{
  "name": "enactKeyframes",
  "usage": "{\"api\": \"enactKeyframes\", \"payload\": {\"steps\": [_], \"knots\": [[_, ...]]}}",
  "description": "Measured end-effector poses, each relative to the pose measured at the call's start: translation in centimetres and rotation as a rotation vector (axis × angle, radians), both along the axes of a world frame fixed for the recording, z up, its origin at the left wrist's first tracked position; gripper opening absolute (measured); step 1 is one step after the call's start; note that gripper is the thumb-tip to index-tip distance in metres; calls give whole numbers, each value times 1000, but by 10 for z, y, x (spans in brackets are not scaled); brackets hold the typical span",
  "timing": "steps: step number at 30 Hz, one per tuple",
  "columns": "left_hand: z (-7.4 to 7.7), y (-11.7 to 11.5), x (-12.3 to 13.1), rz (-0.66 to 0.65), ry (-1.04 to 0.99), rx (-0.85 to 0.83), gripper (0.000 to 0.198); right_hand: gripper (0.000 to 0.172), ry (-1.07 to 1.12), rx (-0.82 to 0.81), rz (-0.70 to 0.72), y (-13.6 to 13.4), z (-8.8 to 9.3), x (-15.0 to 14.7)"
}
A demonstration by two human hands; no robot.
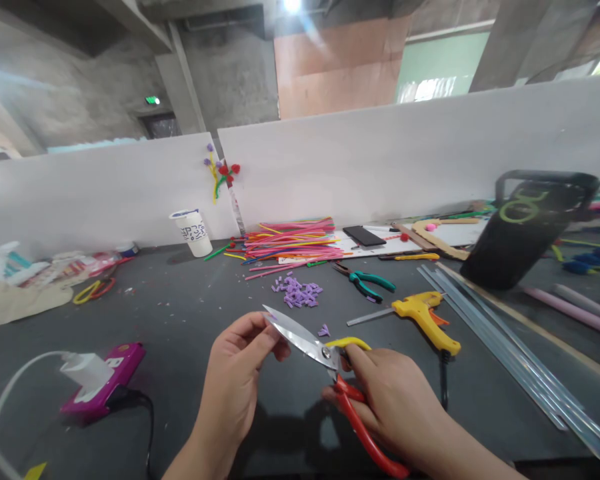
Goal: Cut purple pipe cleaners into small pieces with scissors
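Note:
My right hand (387, 387) is wrapped round the handles of scissors (303, 340) with one yellow and one red handle. The blades point up and to the left, over the dark table. At their tips, the thumb and fingers of my left hand (245, 353) are pinched together; a small purple bit (271, 318) shows by the blade, and whatever else the fingers hold is too small to make out. Beyond the blades lies a pile of short purple pieces (297, 291). A few more purple pieces (324, 330) lie nearer, just behind the scissors.
Teal pliers (373, 280), a yellow glue gun (425, 317) and clear sticks (500, 347) lie to the right, near a black bottle (525, 227). Coloured stems (290, 240) and a paper cup (193, 233) stand farther back. A magenta power strip (105, 380) is at left.

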State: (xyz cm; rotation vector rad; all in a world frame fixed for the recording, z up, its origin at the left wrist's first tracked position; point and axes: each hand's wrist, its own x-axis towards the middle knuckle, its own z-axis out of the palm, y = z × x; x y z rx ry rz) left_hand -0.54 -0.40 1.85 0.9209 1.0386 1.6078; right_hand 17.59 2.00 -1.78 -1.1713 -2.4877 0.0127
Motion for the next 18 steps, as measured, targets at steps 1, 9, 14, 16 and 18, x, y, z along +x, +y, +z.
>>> {"api": "enactKeyframes", "payload": {"steps": [1, 9, 14, 16, 18], "knots": [[0, 0, 0, 0, -3, -2, 3, 43, -5, -7, -1, 0, 0, 0], [3, 0, -1, 13, -4, -13, 3, 42, -25, 4, -2, -1, 2, -1], [3, 0, -2, 20, 11, -14, 3, 43, -33, 39, -24, -1, 0, 0], [2, 0, -3, 21, 12, -19, 3, 42, -13, 22, -31, 0, 1, 0], [2, 1, -3, 11, 20, -29, 3, 39, 56, -71, -29, 0, 2, -1]]}}
